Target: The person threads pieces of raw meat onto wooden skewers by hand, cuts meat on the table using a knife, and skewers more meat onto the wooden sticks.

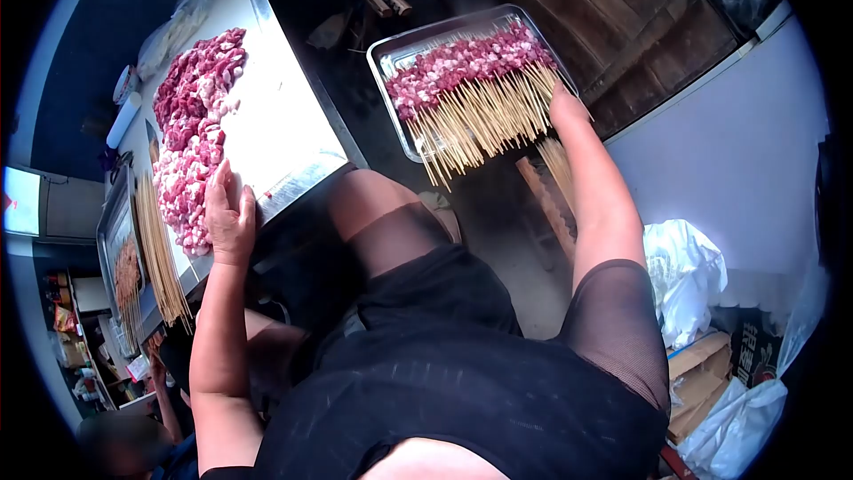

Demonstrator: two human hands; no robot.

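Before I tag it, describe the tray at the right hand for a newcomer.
Start at the white tabletop on the left and look right, past its edge. The metal tray there, at the right hand, holds pink-meat skewers, unlike the far-left tray with its browner skewers.

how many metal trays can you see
2: one meat-skewer tray at the right hand, one far-left tray beside the wooden sticks; others may be hidden.

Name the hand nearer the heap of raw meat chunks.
Left. The left hand is at the edge of the raw meat heap; the right hand is away at the skewer-filled metal tray.
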